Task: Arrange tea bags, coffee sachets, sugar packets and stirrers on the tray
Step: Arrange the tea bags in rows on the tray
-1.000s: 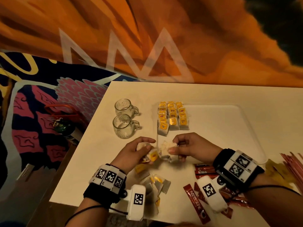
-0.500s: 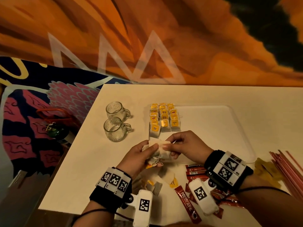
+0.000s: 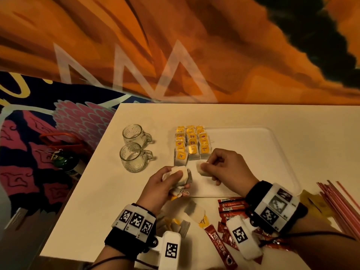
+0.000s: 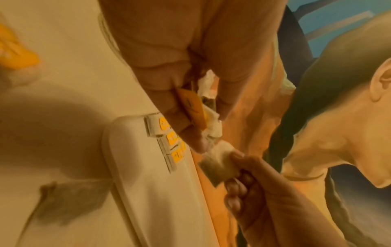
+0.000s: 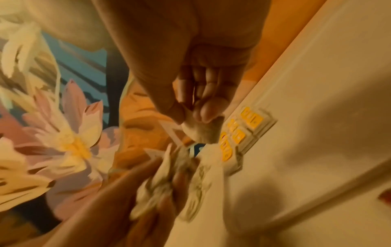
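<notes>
Nearest you, behind your wrists, lie the red coffee sachets point(image 3: 226, 239) and loose tea bags. Your left hand point(image 3: 161, 187) grips a small bunch of tea bags point(image 3: 180, 175) (strings dangling); your right hand point(image 3: 227, 168), just beside it, pinches a single tea bag point(image 3: 202, 169) over the tray point(image 3: 276, 158). Just beyond your fingers, rows of tea bags point(image 3: 191, 144) sit in the tray's left end.
</notes>
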Motion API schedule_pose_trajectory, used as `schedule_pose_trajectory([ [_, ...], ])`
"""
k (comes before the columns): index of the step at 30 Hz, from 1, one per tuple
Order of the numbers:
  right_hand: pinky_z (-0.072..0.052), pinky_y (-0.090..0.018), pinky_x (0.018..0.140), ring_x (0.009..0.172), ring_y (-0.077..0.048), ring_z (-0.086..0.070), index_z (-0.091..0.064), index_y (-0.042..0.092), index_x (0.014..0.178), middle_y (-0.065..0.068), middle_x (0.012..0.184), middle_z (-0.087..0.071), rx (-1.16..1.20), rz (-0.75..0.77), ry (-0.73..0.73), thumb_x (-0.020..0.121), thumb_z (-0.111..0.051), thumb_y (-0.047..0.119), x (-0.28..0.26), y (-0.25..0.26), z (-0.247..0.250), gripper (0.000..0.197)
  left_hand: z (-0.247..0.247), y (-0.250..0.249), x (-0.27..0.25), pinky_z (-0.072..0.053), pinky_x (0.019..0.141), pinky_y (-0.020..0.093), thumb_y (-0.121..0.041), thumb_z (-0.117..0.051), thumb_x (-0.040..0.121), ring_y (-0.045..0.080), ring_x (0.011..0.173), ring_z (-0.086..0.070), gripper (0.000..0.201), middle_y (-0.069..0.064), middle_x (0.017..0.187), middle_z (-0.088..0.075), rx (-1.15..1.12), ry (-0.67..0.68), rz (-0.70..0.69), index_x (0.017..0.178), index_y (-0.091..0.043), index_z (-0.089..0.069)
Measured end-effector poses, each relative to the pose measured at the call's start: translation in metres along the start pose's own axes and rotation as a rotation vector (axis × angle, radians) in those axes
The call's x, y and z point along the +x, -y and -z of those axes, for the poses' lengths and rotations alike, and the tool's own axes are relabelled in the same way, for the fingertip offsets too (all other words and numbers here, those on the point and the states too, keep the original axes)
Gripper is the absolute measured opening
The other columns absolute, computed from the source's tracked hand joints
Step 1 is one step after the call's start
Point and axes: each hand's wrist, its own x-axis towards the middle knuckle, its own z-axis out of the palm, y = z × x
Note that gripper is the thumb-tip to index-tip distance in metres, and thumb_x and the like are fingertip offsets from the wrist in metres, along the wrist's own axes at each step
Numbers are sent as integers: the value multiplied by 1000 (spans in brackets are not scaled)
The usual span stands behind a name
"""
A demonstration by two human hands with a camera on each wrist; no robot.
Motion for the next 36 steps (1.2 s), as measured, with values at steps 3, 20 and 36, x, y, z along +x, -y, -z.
schedule_pose_trajectory([
  [3, -55, -30, 50, 50, -14, -64, -65, 7, 78, -10, 68, -67, 55, 31, 71, 80, -77, 20, -8, 7, -16, 17, -9, 1, 1, -58, 62, 33, -10, -59, 90, 29, 78, -66, 12, 21, 90, -69, 42, 44, -11, 101, -5, -61],
  [20, -54, -28, 56, 59, -14, -60, -74, 17, 84, -9, 79, -70, 140, 39, 149, 79, -77, 17, -4, -14, -13, 6, 3, 8, 8, -49, 69, 36, -12, -65, 87, 30, 75, -61, 22, 23, 86, -62, 82, 43, 24, 103, 1, -60],
  [36, -47, -20, 67, 69, -9, -61, -65, 31, 73, -2, 77, -71, -327, -103, 172, 75, -79, 19, 75, -58, -25, 18, 47, 5, 24, -42, 68, 38, -22, -69, 82, 28, 69, -59, 28, 18, 77, -68, 140, -153, 7, 103, -5, -63],
])
